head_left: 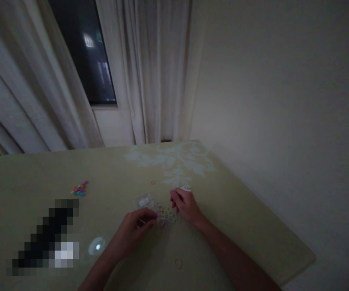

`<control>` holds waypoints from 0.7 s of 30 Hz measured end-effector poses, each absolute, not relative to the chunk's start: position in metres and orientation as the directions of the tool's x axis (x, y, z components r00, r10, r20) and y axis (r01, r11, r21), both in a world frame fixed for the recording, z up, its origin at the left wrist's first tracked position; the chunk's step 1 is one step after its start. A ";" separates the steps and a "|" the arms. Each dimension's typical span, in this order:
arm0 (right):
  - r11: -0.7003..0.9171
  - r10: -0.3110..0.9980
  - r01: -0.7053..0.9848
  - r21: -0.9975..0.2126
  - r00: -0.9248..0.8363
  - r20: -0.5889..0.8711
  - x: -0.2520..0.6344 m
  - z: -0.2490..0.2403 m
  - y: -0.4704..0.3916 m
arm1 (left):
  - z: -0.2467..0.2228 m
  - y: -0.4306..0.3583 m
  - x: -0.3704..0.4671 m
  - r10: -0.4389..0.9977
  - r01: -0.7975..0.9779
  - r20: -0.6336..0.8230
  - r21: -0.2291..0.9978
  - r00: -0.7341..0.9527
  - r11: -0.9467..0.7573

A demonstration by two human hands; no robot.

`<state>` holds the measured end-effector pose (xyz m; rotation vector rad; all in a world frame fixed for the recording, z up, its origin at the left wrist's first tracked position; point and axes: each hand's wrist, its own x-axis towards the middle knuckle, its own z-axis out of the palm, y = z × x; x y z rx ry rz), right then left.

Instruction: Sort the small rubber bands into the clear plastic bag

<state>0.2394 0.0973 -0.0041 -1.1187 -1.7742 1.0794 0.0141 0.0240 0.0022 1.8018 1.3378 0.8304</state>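
Observation:
A small pile of pale, ring-shaped bands (166, 214) lies on the table between my hands. My left hand (134, 228) is at the pile's left edge, thumb and fingertips brought together against the bands. Whether a band is caught between those fingertips is too dim and small to tell. At the pile's upper right, my right hand (188, 206) has its fingers curled closed, and what they hold is hidden. Some white rings (186, 188) show just beyond its knuckles. A clear plastic packet with a white label (144, 201) lies behind my left fingers.
Nearer me lies a single yellowish ring (178, 263); a small orange ring (153, 182) lies farther back. Small multicoloured pieces (79, 189) are heaped at left. A round translucent object (97, 246) sits beside my left forearm, near a pixelated dark patch. A wall (268, 121) borders the table's right side.

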 end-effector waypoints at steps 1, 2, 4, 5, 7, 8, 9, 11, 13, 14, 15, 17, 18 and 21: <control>0.279 0.938 0.287 -0.916 -0.288 0.196 0.241 -0.005 0.100 | 0.002 0.023 0.017 0.960 0.553 0.121 0.796 0.251 -0.245; 0.317 0.934 0.307 -0.897 -0.266 0.239 0.242 -0.006 0.103 | 0.002 0.020 0.021 0.946 0.612 0.180 0.726 0.271 -0.314; 0.413 0.903 0.378 -0.829 -0.290 0.318 0.240 -0.007 0.110 | -0.001 0.012 0.036 0.870 0.688 0.305 0.532 0.388 -0.494; 0.463 0.879 0.418 -0.782 -0.332 0.343 0.236 -0.008 0.114 | -0.003 0.006 0.045 0.814 0.677 0.340 0.452 0.471 -0.581; 0.552 0.825 0.498 -0.668 -0.443 0.351 0.225 -0.007 0.126 | -0.008 -0.004 0.064 0.745 0.632 0.335 0.395 0.577 -0.667; 0.589 0.798 0.538 -0.603 -0.503 0.331 0.218 -0.006 0.134 | -0.010 -0.008 0.072 0.715 0.602 0.328 0.389 0.617 -0.698; 0.622 0.774 0.576 -0.530 -0.555 0.305 0.211 -0.005 0.142 | -0.013 -0.011 0.078 0.691 0.586 0.329 0.369 0.644 -0.721; 0.687 0.719 0.625 -0.370 -0.656 0.229 0.196 -0.002 0.159 | -0.018 -0.012 0.084 0.686 0.606 0.319 0.321 0.654 -0.727; 0.717 0.689 0.620 -0.318 -0.701 0.185 0.184 0.000 0.172 | -0.024 -0.007 0.081 0.712 0.663 0.319 0.263 0.625 -0.701; 0.725 0.679 0.618 -0.303 -0.714 0.169 0.181 0.001 0.175 | -0.027 -0.002 0.077 0.728 0.695 0.326 0.234 0.603 -0.680; 0.730 0.673 0.616 -0.295 -0.722 0.158 0.180 0.001 0.176 | -0.030 0.002 0.073 0.745 0.727 0.339 0.208 0.574 -0.655; 0.735 0.668 0.621 -0.272 -0.731 0.138 0.183 0.000 0.170 | -0.034 0.012 0.062 0.775 0.780 0.366 0.175 0.515 -0.600; 0.735 0.668 0.625 -0.262 -0.732 0.129 0.188 -0.001 0.163 | -0.036 0.016 0.057 0.792 0.802 0.375 0.173 0.483 -0.571; 0.725 0.680 0.645 -0.242 -0.725 0.108 0.212 -0.006 0.133 | -0.041 0.024 0.043 0.870 0.868 0.342 0.223 0.356 -0.443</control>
